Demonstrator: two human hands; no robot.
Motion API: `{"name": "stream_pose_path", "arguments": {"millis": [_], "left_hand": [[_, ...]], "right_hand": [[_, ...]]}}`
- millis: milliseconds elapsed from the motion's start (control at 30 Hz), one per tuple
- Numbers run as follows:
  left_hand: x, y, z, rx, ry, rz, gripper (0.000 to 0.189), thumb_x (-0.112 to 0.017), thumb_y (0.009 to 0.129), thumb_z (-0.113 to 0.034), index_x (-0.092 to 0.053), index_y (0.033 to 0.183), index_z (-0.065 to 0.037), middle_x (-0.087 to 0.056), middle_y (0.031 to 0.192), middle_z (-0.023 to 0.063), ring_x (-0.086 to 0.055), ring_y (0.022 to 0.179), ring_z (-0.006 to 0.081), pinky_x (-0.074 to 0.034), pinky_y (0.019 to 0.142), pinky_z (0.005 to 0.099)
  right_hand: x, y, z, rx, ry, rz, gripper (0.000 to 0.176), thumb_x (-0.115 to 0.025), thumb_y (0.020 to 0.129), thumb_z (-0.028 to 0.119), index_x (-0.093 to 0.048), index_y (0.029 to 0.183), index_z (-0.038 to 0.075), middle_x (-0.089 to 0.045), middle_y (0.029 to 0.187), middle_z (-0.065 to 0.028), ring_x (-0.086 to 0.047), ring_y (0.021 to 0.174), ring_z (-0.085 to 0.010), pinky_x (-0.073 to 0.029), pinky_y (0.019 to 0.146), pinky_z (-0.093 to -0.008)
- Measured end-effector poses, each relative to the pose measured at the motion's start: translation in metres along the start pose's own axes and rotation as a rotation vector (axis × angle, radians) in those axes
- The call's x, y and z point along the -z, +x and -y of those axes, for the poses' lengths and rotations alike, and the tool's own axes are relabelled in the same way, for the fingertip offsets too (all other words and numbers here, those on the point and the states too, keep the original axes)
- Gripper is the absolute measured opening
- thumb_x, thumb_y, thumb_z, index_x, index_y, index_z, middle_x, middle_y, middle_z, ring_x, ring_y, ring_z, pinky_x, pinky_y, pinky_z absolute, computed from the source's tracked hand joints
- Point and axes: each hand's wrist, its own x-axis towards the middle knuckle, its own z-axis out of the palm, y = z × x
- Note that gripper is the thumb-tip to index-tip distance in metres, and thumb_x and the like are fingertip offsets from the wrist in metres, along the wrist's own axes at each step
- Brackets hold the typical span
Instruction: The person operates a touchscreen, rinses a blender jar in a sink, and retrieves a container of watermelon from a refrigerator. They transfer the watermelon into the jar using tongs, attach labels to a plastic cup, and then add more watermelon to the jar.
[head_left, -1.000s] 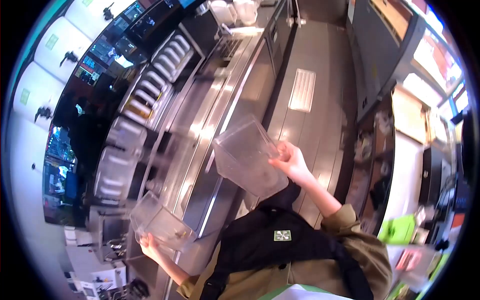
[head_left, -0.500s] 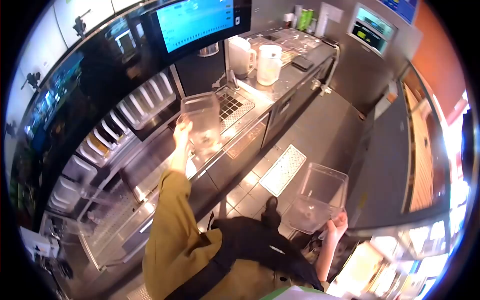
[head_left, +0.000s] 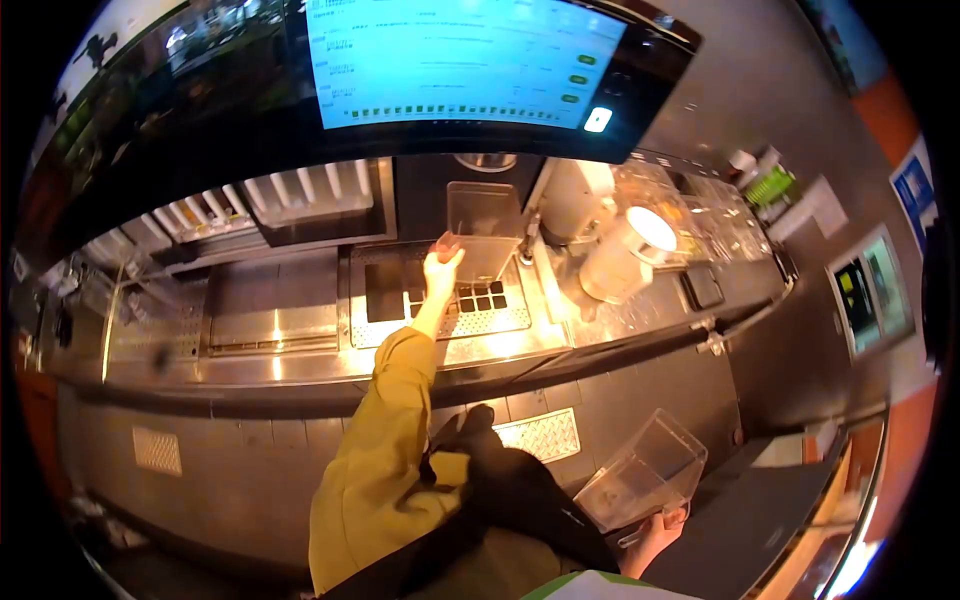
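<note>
Currently, my left hand (head_left: 444,266) grips one clear container (head_left: 484,215) over the far drain tray (head_left: 502,321); my right hand (head_left: 658,542) holds another clear container (head_left: 642,474), tilted, near right. Any lowering likely calls for levelling.

There are two clear containers (head_left: 484,212), two pitchers (head_left: 612,272), two floor grates (head_left: 157,452) and one lit screen (head_left: 455,65).

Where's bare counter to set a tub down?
The steel panel left of the grid tray looks bare, as does the narrow strip in front of both. Crowded: right, around both pitchers; over the tray, left hand and its tub.
</note>
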Motion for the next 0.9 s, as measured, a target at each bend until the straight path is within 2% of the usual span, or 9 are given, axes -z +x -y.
{"name": "stream_pose_path", "arguments": {"millis": [133,233,333,400,467,533,600,667,900], "left_hand": [[-0.023,-0.006,0.004,-0.071,0.021,-0.175,0.046,-0.072,0.070,-0.002,-0.056,0.112,-0.004,-0.060,0.084,0.0038,-0.061,0.082,0.0143,-0.046,0.074,0.0246],[-0.022,-0.004,0.020,-0.241,0.238,-0.214,0.040,-0.067,0.074,0.001,-0.051,0.110,0.000,-0.057,0.096,0.0064,-0.059,0.089,0.0193,-0.046,0.081,0.0298],[-0.046,-0.028,-0.050,-0.016,0.788,-0.478,0.040,-0.068,0.073,-0.003,-0.048,0.108,0.001,-0.052,0.101,0.0116,-0.053,0.096,0.0256,-0.042,0.085,0.0367],[-0.073,-0.049,-0.115,-0.582,0.769,-0.475,0.039,-0.067,0.072,-0.005,-0.047,0.105,0.000,-0.048,0.110,0.0147,-0.044,0.104,0.0289,-0.036,0.090,0.0406],[-0.108,-0.066,-0.164,-0.706,0.557,-0.300,0.033,-0.061,0.074,-0.003,-0.046,0.104,-0.001,-0.048,0.114,0.0124,-0.040,0.105,0.0283,-0.032,0.092,0.0382],[-0.142,-0.070,-0.196,-0.948,0.690,-0.124,0.037,-0.061,0.072,-0.004,-0.045,0.106,-0.003,-0.052,0.118,0.0121,-0.041,0.103,0.0250,-0.032,0.090,0.0356],[-0.181,-0.064,-0.226,-1.180,0.751,-0.122,0.043,-0.063,0.069,-0.007,-0.045,0.108,-0.006,-0.053,0.123,0.0111,-0.041,0.100,0.0212,-0.030,0.087,0.0331],[-0.211,-0.046,-0.250,-1.334,0.722,-0.239,0.046,-0.066,0.064,-0.013,-0.049,0.107,-0.010,-0.053,0.126,0.0048,-0.042,0.089,0.0193,-0.031,0.080,0.0310],[-0.231,-0.012,-0.285,-1.390,0.811,-0.349,0.054,-0.067,0.063,-0.024,-0.048,0.112,-0.011,-0.052,0.128,0.0043,-0.040,0.091,0.0169,-0.024,0.085,0.0295]], "right_hand": [[-0.048,0.075,-0.010,0.000,0.025,0.068,0.027,-0.045,0.062,-0.009,-0.039,0.082,0.009,-0.043,0.064,-0.0005,-0.036,0.044,-0.0070,-0.032,0.039,-0.0193],[-0.077,0.124,-0.021,-0.020,0.040,0.164,0.023,-0.047,0.063,-0.007,-0.042,0.078,0.009,-0.044,0.064,-0.0012,-0.038,0.044,-0.0077,-0.032,0.038,-0.0190],[-0.108,0.155,-0.014,-0.060,0.017,0.230,0.021,-0.048,0.063,-0.006,-0.042,0.077,0.009,-0.042,0.063,-0.0002,-0.036,0.044,-0.0073,-0.032,0.038,-0.0182],[-0.125,0.167,-0.007,-0.095,-0.024,0.249,0.020,-0.048,0.063,-0.005,-0.042,0.077,0.009,-0.041,0.063,0.0003,-0.036,0.044,-0.0070,-0.033,0.038,-0.0180],[-0.134,0.184,-0.018,-0.086,-0.025,0.311,0.021,-0.048,0.063,-0.005,-0.042,0.077,0.008,-0.040,0.063,0.0008,-0.036,0.044,-0.0067,-0.033,0.038,-0.0182],[-0.143,0.197,-0.021,-0.088,-0.014,0.365,0.022,-0.049,0.063,-0.006,-0.041,0.078,0.008,-0.040,0.063,0.0012,-0.036,0.045,-0.0064,-0.033,0.038,-0.0184],[-0.153,0.204,-0.020,-0.103,0.005,0.401,0.024,-0.049,0.063,-0.007,-0.041,0.079,0.008,-0.040,0.063,0.0016,-0.036,0.045,-0.0062,-0.034,0.038,-0.0186],[-0.159,0.209,-0.020,-0.066,-0.004,0.391,0.020,-0.047,0.063,-0.006,-0.039,0.073,0.008,-0.037,0.057,0.0016,-0.033,0.039,-0.0075,-0.032,0.036,-0.0195],[-0.162,0.223,-0.027,-0.110,0.035,0.416,0.026,-0.046,0.062,-0.010,-0.038,0.079,0.008,-0.042,0.060,-0.0002,-0.036,0.040,-0.0085,-0.033,0.036,-0.0198]]}}
